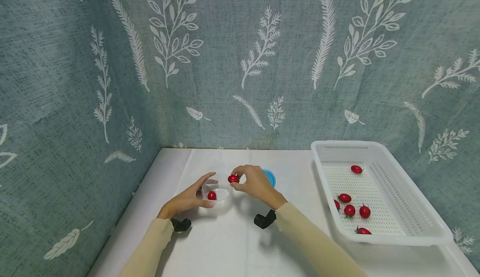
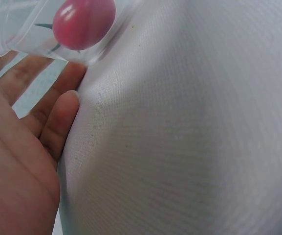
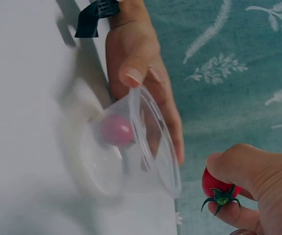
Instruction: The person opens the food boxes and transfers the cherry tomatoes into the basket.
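My left hand (image 1: 185, 200) holds a clear round plastic container (image 1: 223, 194), thumb at its near side and fingers around the far side. The container is tilted, its mouth facing up and away from the table in the right wrist view. One red cherry tomato (image 1: 211, 195) lies inside, its green stem leaves visible through the wall in the left wrist view. Just beside the rim, my right hand (image 1: 258, 183) pinches another cherry tomato (image 3: 214, 183) between thumb and fingers. Its green calyx points away from the fingertips.
At the right stands a white perforated plastic basket (image 1: 431, 238) with several cherry tomatoes (image 1: 349, 210) in it. A round blue item (image 1: 271, 178) lies partly hidden behind my right hand. Patterned green-grey fabric (image 1: 240, 102) walls in the white table (image 1: 225, 248) at back and left.
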The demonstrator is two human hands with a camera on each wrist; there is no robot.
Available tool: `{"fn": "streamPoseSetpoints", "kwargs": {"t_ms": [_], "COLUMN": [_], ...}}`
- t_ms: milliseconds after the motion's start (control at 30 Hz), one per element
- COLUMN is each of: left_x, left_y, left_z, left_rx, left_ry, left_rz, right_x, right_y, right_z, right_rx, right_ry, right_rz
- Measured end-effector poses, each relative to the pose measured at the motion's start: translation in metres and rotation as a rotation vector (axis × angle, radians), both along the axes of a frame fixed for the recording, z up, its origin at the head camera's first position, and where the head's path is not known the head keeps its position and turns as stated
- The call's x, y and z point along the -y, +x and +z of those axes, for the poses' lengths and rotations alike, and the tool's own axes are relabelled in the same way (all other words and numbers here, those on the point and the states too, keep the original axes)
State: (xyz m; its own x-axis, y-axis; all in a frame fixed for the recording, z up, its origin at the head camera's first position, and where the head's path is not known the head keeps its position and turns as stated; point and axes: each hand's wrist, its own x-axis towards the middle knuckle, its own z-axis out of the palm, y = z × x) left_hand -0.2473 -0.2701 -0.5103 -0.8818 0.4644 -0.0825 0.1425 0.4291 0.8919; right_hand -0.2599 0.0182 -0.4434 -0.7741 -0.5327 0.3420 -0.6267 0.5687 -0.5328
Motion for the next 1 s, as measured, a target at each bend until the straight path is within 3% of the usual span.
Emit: {"fn": "streamPoseSetpoints", "kwargs": {"t_ms": [433,767,1000], "left_x": [-0.002,-0.002,-0.001], "left_y": [-0.001,-0.002,0.001], "left_z": [0.002,0.003,0.001], "left_rx": [-0.008,-0.015,0.002], "left_ry": [-0.011,-0.001,-0.005], "left_rz": [0.010,0.004,0.011], "right_x": [-0.040,-0.077,-0.104], "right_y": [0.009,0.019,0.028], "right_z": [0.016,0.027,0.030], "right_rx": [0.010,0.020,0.001], "right_ry": [-0.002,-0.055,-0.032], "right_rz": [-0.150,-0.206,-0.245]}}
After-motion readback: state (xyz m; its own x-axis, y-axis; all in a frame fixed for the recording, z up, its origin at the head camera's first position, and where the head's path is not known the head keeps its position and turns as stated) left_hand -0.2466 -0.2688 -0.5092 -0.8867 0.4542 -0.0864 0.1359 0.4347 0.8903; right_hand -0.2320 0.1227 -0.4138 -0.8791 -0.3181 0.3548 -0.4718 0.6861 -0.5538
